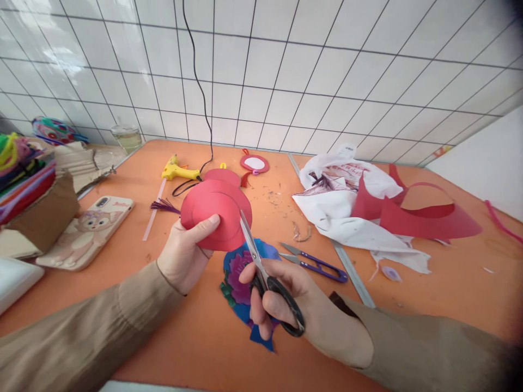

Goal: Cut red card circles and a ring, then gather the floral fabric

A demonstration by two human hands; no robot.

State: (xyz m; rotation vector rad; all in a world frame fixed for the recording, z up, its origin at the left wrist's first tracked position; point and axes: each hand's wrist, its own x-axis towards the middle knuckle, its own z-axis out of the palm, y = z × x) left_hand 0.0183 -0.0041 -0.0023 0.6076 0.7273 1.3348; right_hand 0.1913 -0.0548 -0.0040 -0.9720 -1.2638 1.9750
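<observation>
Red disc (206, 200) pinched in left hand (183, 255), thumb on top, ahead-left of right hand (300, 294), curled round scissors (257, 258).

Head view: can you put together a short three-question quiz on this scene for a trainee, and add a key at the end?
1. True or false: in this view, the glue gun lies left of the snips.
2. What does the right hand hold?
A) snips
B) scissors
C) glue gun
3. Fill in the blank: the left hand holds a ____, with its thumb across the front.

Key:
1. True
2. B
3. red disc
</observation>
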